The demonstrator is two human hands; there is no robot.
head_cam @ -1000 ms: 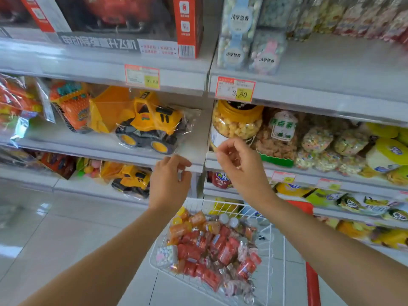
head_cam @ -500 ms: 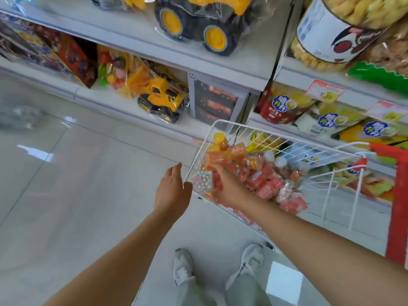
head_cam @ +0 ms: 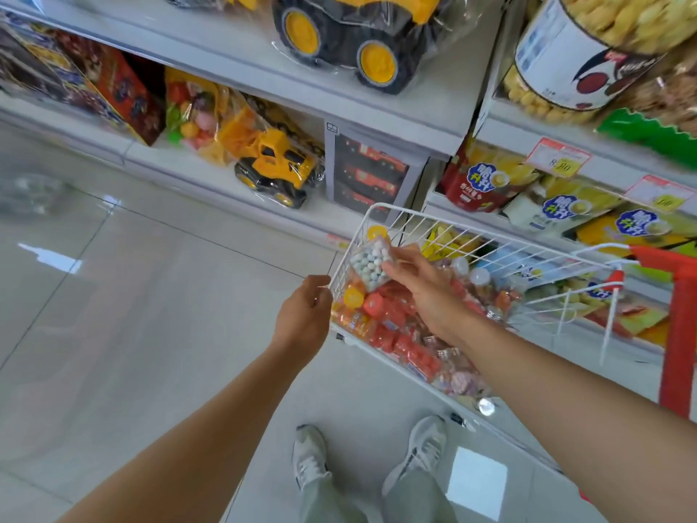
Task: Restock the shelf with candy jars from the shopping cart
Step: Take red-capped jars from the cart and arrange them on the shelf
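A white wire shopping cart (head_cam: 471, 235) with a red handle stands in front of the shelves, filled with several small orange and red candy jars (head_cam: 392, 334). My right hand (head_cam: 426, 288) holds a clear jar of pale round candies (head_cam: 367, 264) just above the pile at the cart's left end. My left hand (head_cam: 301, 315) rests at the cart's left rim, fingers curled against the wire. The shelf (head_cam: 547, 134) with a big snack tub sits above and behind the cart.
Yellow toy trucks in plastic (head_cam: 277, 168) and toy boxes fill the left shelves. Snack bags (head_cam: 558, 209) line the lower right shelf behind the cart. Pale tiled floor (head_cam: 132, 315) spreads to the left. My shoes (head_cam: 426, 451) stand beside the cart.
The view dropped from the shelves to the cart. My right hand came down into the cart, took the clear candy jar and lifted it. My left hand moved to the cart rim.
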